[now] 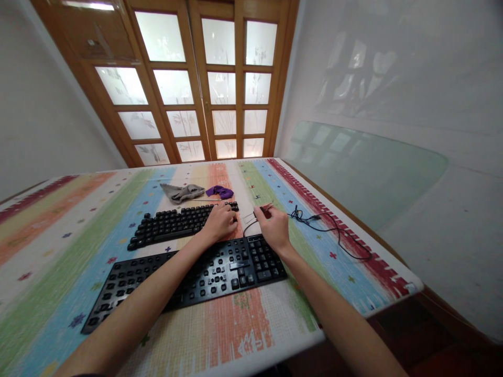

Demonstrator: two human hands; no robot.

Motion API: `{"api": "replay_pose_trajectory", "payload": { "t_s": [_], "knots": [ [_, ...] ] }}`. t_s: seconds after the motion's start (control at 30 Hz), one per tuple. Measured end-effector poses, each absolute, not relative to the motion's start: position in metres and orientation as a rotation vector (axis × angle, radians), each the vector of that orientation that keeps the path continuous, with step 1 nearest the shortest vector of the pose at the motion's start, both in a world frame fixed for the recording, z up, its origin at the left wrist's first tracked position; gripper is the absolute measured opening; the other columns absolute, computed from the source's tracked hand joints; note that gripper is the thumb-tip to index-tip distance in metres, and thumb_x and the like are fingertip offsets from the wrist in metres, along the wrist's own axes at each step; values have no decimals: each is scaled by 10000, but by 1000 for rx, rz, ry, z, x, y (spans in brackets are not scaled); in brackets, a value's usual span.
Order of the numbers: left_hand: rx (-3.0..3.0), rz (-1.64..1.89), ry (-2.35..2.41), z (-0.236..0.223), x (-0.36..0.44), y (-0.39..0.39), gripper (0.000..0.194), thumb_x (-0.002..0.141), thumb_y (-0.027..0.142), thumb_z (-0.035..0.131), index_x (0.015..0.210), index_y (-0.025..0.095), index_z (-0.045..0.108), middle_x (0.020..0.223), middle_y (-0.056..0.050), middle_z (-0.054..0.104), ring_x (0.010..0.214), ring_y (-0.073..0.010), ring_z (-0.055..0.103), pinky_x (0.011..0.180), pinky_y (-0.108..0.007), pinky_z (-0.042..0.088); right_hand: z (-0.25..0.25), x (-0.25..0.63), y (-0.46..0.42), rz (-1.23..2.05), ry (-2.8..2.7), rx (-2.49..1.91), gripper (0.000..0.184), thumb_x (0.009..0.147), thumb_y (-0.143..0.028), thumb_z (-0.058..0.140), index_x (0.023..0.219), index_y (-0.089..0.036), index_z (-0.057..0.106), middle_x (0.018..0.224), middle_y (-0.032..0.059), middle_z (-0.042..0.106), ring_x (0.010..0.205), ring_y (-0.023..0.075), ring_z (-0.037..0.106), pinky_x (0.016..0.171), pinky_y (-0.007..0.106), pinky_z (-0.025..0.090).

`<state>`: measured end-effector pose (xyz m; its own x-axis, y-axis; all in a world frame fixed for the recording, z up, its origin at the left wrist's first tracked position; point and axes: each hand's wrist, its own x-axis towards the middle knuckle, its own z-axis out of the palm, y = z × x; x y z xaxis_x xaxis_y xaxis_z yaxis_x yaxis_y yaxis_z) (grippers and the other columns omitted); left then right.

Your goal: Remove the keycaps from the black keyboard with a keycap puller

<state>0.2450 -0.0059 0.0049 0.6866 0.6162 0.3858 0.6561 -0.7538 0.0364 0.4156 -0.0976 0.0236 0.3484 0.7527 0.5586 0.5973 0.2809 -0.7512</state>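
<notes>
A black keyboard [220,272] lies across the table, its number pad still capped at the right and most other keys bare. Behind it, loose black keycaps [168,225] are laid out in keyboard rows. My left hand [220,222] reaches over the keyboard to the right end of these rows. Its fingers are curled down, closed on a keycap there, largely hidden by the fingers. Above the number pad, my right hand [274,226] pinches a keycap puller [248,217] with a dark handle; thin wire loops stick out to the left.
A grey cloth [183,192] and a purple cloth [220,192] lie behind the keycaps. A black cable [338,233] is loosely coiled at the right. The striped tablecloth [251,319] covers the table, whose right edge runs near a wall with a glass panel [365,167].
</notes>
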Motion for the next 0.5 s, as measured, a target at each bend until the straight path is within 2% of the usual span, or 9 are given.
{"api": "replay_pose_trajectory", "payload": {
  "t_s": [0.5],
  "knots": [
    [-2792, -592, -1126, 8, 244, 16, 130, 788, 178, 634, 799, 166, 763, 807, -86, 631, 833, -238, 556, 785, -361, 417, 23, 413, -98, 147, -1370, -1373, 283, 878, -355, 566, 716, -151, 678, 667, 62, 687, 583, 172, 603, 626, 277, 433]
  ]
}}
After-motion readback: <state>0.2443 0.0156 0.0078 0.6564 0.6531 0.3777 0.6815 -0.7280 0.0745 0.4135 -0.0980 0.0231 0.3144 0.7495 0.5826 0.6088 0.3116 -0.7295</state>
